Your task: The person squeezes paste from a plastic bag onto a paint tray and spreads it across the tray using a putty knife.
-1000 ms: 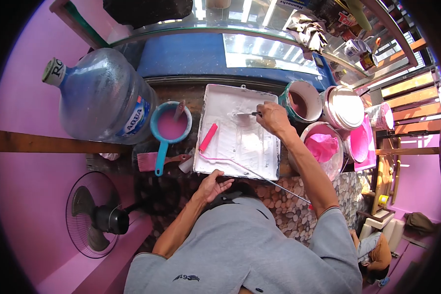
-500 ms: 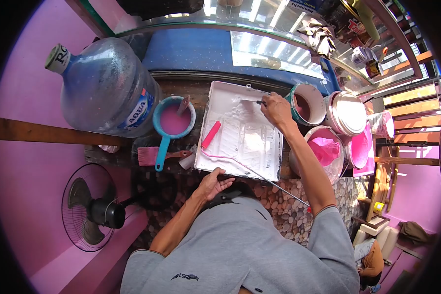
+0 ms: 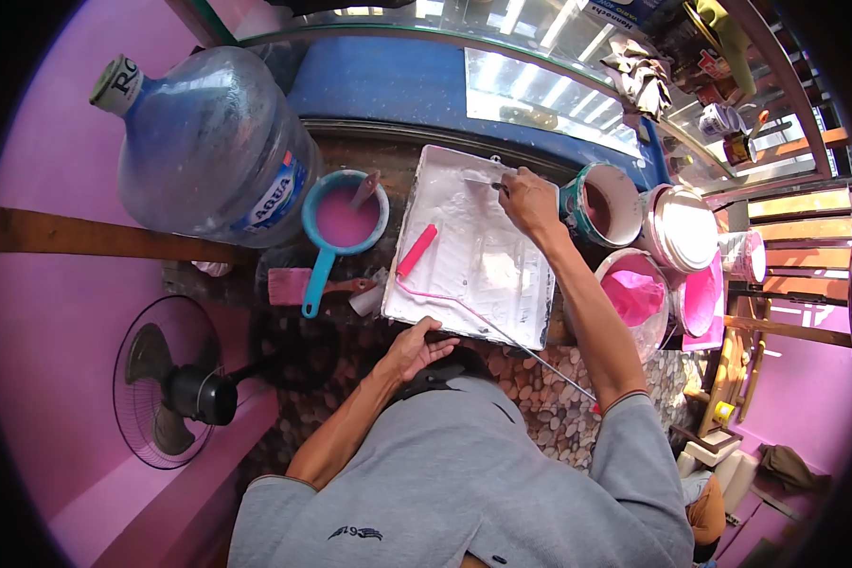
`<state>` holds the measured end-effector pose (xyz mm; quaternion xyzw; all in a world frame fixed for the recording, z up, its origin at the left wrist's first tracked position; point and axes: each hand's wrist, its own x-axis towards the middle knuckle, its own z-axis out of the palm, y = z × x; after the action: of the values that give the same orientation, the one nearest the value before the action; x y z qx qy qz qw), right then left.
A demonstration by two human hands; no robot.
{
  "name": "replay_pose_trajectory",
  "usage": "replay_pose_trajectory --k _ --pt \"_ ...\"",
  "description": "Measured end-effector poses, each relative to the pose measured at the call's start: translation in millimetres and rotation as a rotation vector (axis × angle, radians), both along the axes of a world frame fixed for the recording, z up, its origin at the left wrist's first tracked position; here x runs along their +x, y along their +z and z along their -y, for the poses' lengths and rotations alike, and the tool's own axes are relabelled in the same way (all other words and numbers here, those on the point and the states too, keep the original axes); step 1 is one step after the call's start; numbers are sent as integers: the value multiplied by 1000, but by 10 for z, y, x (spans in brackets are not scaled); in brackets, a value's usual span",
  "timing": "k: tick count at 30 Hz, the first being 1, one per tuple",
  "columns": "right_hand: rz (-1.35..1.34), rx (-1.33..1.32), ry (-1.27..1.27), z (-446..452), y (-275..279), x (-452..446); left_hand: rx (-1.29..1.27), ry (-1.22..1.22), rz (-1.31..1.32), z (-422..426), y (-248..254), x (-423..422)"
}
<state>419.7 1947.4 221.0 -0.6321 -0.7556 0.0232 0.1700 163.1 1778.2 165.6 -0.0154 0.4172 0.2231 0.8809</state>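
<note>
A white paint tray (image 3: 525,317) with wet white paint lies on the wooden bench in front of me. My left hand (image 3: 417,350) grips its near edge, thumb at the rim and fingers underneath. At the tray's far end, my right hand (image 3: 530,204) is closed on a dark-handled putty knife (image 3: 483,182). Its thin blade is down in the paint and hard to make out against the white. A small pink paint roller (image 3: 417,251) lies across the tray, its long wire handle sticking out over the near right corner.
Left of the tray are a blue dipper (image 3: 320,275) of pink paint, a wide paintbrush (image 3: 289,286) and a large water bottle (image 3: 218,151). Paint buckets (image 3: 625,194) crowd the right side. A fan (image 3: 175,383) stands lower left; another person (image 3: 705,511) is at lower right.
My right hand has moved a little left along the far end of the tray with the putty knife. My left hand stays at the near edge. The whole view has shifted slightly.
</note>
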Motion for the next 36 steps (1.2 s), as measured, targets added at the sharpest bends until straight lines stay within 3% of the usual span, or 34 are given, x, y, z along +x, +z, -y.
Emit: replay_pose_trajectory --k 11,17,24,26,30,36 --pt "43 -134 43 -79 211 -66 -13 -15 1 -9 -13 -14" --pt "19 -143 148 -214 -87 -263 -16 17 9 2 5 -12" --pt "42 -210 239 -99 316 -148 -18 26 1 10 9 -11" --pt "65 -197 158 -142 401 -127 -10 26 -3 12 8 -11" --pt "4 -73 127 -297 252 -203 -8 31 -16 25 -25 -5" --pt "13 -110 196 -307 -74 -251 -6 25 -23 10 18 -2"
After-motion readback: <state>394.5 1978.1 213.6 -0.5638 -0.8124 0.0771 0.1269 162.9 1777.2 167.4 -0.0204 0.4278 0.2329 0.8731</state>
